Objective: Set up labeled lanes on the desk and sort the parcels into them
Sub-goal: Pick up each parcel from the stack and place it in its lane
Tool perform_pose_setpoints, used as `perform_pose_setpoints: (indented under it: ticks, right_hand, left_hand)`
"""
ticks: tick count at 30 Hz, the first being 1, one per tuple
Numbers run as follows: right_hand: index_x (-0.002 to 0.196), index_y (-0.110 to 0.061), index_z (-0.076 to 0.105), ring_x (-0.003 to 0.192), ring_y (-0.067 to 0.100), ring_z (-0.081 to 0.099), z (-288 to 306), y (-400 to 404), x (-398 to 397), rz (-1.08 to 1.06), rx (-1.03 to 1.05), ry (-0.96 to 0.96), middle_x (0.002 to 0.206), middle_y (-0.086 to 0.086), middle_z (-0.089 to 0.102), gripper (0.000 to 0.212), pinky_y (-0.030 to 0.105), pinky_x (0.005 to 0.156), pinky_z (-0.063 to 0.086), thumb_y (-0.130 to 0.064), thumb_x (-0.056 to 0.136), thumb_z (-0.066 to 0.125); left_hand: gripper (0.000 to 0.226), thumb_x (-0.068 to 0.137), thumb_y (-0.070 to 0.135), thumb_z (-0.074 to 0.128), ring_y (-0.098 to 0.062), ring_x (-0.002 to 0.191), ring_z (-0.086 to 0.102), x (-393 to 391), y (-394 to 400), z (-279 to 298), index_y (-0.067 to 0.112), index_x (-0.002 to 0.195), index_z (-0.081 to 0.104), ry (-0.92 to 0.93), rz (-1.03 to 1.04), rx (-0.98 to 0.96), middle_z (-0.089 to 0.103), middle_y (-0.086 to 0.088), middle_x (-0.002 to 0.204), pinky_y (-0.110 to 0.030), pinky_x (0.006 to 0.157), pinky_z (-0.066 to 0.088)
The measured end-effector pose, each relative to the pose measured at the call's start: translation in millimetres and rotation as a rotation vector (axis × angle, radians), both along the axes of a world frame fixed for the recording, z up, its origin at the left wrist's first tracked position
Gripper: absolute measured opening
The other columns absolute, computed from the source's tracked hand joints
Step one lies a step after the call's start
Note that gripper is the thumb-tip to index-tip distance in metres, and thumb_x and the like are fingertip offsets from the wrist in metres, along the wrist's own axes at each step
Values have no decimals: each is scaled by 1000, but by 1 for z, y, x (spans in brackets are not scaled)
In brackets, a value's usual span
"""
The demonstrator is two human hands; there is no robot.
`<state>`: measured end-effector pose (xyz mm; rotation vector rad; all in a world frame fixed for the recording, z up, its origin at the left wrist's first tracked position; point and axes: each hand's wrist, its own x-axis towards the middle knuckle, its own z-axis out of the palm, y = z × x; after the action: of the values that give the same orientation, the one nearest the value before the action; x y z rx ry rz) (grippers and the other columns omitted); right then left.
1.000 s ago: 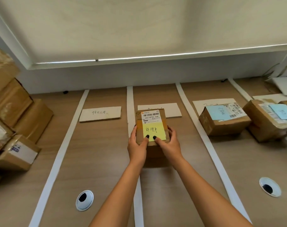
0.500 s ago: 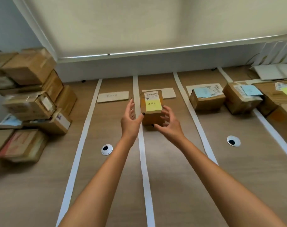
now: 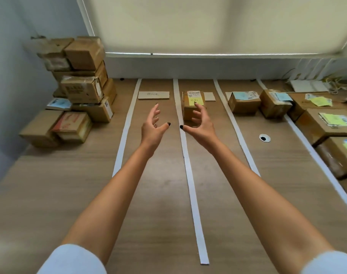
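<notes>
A small brown parcel with a yellow note (image 3: pixel 192 101) stands in the second lane, on its card label (image 3: pixel 209 96). My left hand (image 3: pixel 152 127) and my right hand (image 3: pixel 200 124) hover empty in front of it, fingers spread and loosely bent, touching nothing. White tape strips (image 3: pixel 190 175) mark the lanes on the wooden desk (image 3: pixel 160 194). The first lane holds only a card label (image 3: pixel 153 95). A parcel with a blue note (image 3: pixel 243 101) lies in the third lane, and another one (image 3: pixel 274 102) sits to its right.
A stack of unsorted cardboard boxes (image 3: pixel 77 89) is piled at the desk's left against the wall. Larger parcels with yellow notes (image 3: pixel 326 121) crowd the right edge. A round cable grommet (image 3: pixel 265 138) sits in the third lane. Cables and white items lie at back right.
Both hands let go of the yellow-note parcel, leaving it in the second lane, and drew back toward me. The view pulled back, showing more of the desk.
</notes>
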<state>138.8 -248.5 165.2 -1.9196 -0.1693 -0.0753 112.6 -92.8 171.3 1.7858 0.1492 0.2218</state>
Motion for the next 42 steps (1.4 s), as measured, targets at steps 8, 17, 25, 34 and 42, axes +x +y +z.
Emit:
perform_pose_setpoints:
  ticks: [8,17,25,34,42]
  right_hand:
    - [145,-23,24,127,26,44,9,115,-70,-29,34,-52,144,13,37,90,38,100,45,-21,74,78]
    - [145,-23,24,125,24,45,23,203,-93,24,-21,-131,144,13,38,91,26,90,44,-22,73,79]
    - [145,-23,24,127,25,42,17,269,-81,164,11,-73,144,14,36,88,29,91,42,-15,75,77]
    - [144,-24,25,126,24,44,-16,368,-32,222,18,55,143,12,38,87,31,92,44,-14,75,76]
    - [144,-22,27,127,25,43,-62,442,34,155,-10,190,144,11,38,82,39,100,44,-14,77,75]
  left_hand:
    - [74,83,3,65,-25,135,37,-73,123,20,20,146,29,-64,-79,-8,39,-7,146,-40,111,34]
    - [75,83,3,65,-24,135,36,-101,206,22,23,146,29,-65,-46,22,37,-5,147,-44,109,37]
    - [74,83,1,64,-24,135,36,-100,259,15,22,145,30,-39,7,36,37,-7,147,-39,111,34]
    - [73,84,1,62,-21,135,36,-51,361,-21,28,144,30,66,66,21,38,-3,147,-37,110,35]
    - [70,86,0,60,-19,134,37,27,447,-68,24,145,30,209,73,12,42,-3,144,-33,108,32]
